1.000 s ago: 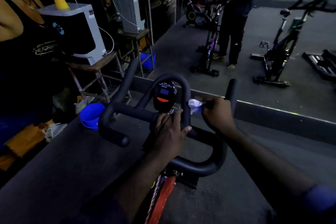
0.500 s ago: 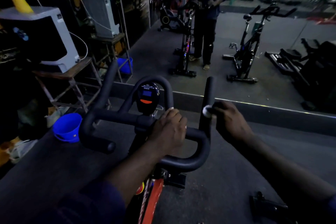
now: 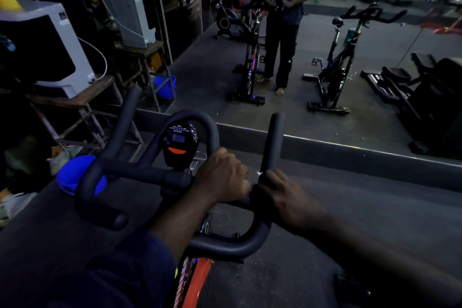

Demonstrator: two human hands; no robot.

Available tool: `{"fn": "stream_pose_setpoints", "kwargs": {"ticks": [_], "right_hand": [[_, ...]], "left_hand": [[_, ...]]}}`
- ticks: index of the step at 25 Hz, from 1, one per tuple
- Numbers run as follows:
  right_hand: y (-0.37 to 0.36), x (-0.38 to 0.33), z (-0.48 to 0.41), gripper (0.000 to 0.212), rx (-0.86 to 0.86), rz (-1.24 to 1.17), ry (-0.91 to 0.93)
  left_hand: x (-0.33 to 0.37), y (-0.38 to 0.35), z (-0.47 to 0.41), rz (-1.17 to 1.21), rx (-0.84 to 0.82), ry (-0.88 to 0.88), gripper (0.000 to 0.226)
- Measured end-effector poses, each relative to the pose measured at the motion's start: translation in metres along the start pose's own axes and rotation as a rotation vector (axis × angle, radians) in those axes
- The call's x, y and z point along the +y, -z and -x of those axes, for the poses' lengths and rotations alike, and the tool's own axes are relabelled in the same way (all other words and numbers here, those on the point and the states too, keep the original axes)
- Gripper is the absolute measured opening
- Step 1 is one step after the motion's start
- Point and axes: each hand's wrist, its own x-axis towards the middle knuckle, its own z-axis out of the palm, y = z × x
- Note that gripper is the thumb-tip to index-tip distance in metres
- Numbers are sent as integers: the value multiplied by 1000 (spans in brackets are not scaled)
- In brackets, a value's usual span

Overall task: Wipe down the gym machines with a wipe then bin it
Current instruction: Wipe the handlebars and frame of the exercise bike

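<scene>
Foam horn (image 3: 273, 140) at one o'clock quitted; now rubbing handlebar bend (image 3: 260, 232) with wipe (image 3: 259, 173) clutched in right hand (image 3: 287, 195), gripping crossbar (image 3: 140, 172) with left hand (image 3: 222, 177).

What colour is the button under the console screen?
Orange: the button shows best in the head view.

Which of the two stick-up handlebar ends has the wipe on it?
The right upright end: the right hand grips its base with a white wipe peeking out. The left upright end has no hand on it.
</scene>
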Motion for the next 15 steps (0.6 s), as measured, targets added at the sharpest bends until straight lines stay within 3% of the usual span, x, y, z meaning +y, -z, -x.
{"fn": "stream_pose_setpoints", "kwargs": {"ticks": [2, 5, 7, 10, 12, 15], "right_hand": [[16, 22, -10, 29, 54, -16, 9], [60, 75, -62, 41, 300, 113, -259], [56, 86, -69, 36, 297, 145, -276], [20, 30, -25, 26, 78, 51, -36], [27, 15, -14, 32, -37, 1, 44], [56, 50, -63, 33, 229, 68, -193]], "left_hand": [[-1, -1, -1, 18, 28, 20, 36], [2, -1, 0, 32, 51, 20, 34], [2, -1, -1, 39, 107, 30, 31], [0, -4, -3, 73, 135, 25, 28], [0, -4, -2, 63, 134, 15, 27], [-4, -6, -3, 68, 110, -9, 28]]}}
